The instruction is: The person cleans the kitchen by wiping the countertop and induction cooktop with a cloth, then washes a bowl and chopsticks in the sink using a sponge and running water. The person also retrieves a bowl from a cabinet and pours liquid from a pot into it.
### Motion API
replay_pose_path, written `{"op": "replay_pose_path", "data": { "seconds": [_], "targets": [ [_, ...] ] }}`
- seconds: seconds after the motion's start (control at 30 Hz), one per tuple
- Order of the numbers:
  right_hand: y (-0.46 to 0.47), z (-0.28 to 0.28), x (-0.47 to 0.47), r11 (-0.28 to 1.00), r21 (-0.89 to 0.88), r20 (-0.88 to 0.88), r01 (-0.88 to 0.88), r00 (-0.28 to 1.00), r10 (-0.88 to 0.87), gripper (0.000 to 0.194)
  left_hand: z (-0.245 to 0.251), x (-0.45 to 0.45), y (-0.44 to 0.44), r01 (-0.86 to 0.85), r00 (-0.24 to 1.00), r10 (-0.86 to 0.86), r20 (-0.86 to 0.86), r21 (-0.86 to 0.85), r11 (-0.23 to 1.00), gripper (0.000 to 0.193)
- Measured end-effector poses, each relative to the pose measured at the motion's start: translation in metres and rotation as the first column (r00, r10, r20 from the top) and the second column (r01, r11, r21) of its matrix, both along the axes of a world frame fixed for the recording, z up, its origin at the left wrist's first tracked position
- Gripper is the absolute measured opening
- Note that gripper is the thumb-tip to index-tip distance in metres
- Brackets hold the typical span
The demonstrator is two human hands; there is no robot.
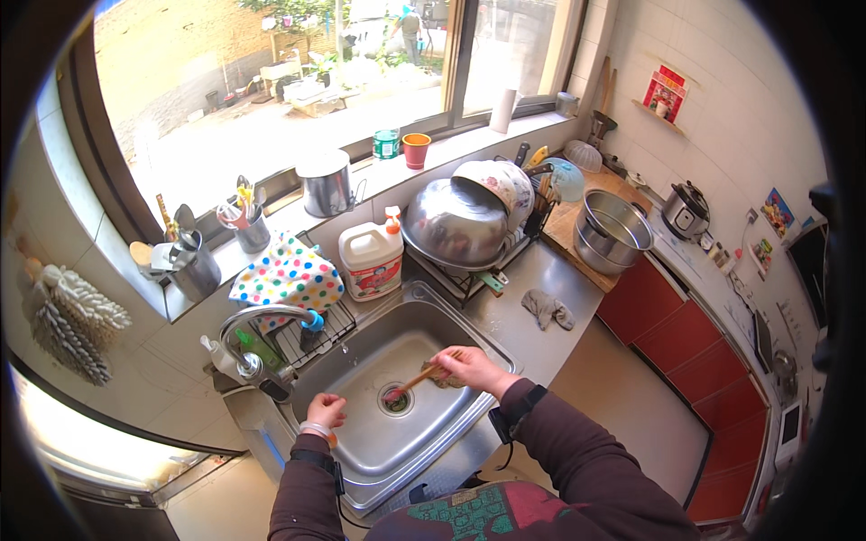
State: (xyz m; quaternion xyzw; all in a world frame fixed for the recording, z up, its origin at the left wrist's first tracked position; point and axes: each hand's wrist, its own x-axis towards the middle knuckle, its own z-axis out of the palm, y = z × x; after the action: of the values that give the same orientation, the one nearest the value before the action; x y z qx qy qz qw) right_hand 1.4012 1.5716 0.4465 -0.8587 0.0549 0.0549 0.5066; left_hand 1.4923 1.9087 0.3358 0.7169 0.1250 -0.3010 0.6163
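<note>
My right hand [467, 368] is closed around a pair of wooden chopsticks [418, 379], held over the stainless steel sink [379, 443]. Their lower end, with something reddish at the tip, is at the sink drain [396, 399]. Just under the right hand lies a brownish, crumpled item [443, 380] that I cannot identify, partly hidden by the hand. Over the left side of the basin is my left hand [327, 410], its fingers curled; whether they hold anything is not clear. The faucet [270, 311], with a blue nozzle, reaches over the basin, and water drops show below it.
Behind the sink stand a white plastic jug [371, 260] and a dotted cloth [291, 280] on a wire rack. A metal bowl [457, 223] rests on the dish rack. To the right are a grey rag [547, 310] and a steel pot [612, 233]. A person [409, 30] stands outside.
</note>
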Motion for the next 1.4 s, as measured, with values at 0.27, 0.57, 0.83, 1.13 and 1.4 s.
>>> {"op": "replay_pose_path", "data": {
  "seconds": [0.27,0.57,0.83,1.13,1.4],
  "targets": [
    [0.055,-0.005,-0.013,0.979,-0.027,0.235,-0.203,0.95,0.203,0.024,0.036,-0.062,-0.096,0.326,0.526,-0.664,0.532,0.595,0.735,0.065],
    [-0.011,0.036,-0.038,0.91,-0.113,0.471,-0.399,0.785,0.403,0.018,0.019,-0.053,-0.151,0.222,0.745,-0.585,0.321,0.707,0.671,0.035],
    [-0.12,0.045,-0.034,0.8,0.002,0.587,-0.6,0.648,0.485,0.017,0.017,-0.064,-0.184,0.066,0.974,-0.208,0.094,0.756,0.652,0.034],
    [-0.149,0.024,0.005,0.734,-0.021,0.484,-0.679,0.636,0.601,0.022,0.096,-0.091,-0.184,-0.32,0.929,-0.047,0.366,0.863,0.392,0.103],
    [-0.149,0.028,0.01,0.768,-0.005,0.648,-0.641,0.583,0.491,0.023,0.072,-0.089,-0.183,-0.065,0.987,-0.101,0.125,0.885,0.461,0.098]
  ]
}}
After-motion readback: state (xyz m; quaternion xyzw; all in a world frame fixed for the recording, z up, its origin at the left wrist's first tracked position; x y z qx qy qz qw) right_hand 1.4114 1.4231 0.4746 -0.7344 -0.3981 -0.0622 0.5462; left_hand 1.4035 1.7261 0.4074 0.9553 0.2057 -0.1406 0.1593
